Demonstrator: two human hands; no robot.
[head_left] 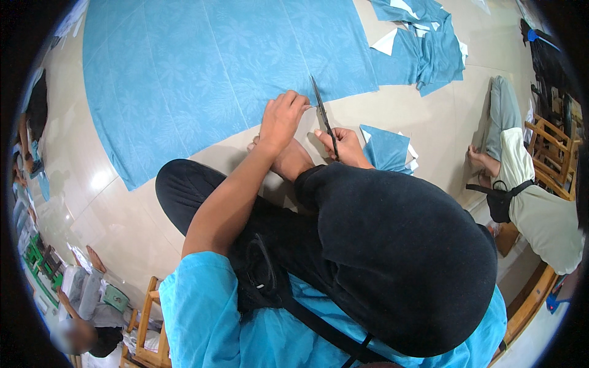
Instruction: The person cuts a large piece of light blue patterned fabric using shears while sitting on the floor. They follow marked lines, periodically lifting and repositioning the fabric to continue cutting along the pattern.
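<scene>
A wide sheet of blue fabric (pixel 202 67) with a pale leaf print and thin light lines lies spread over the floor. My right hand (pixel 346 147) is closed round the handles of dark scissors (pixel 323 109). Their blades point away from me and reach over the sheet's near edge, along one of the light lines. Just left of the blades, my left hand (pixel 283 119) pinches the fabric's near edge between thumb and fingertips. Beside my right hand lies a small folded blue fabric piece (pixel 388 149) with white underside showing.
Crumpled blue fabric pieces (pixel 423 55) lie at the far right. My bent knee (pixel 405 233) rises close to my right forearm. Another person (pixel 521 178) sits at the right near a wooden stool (pixel 552 150). More people are at the left rim, and a wooden stool (pixel 150 325) stands lower left.
</scene>
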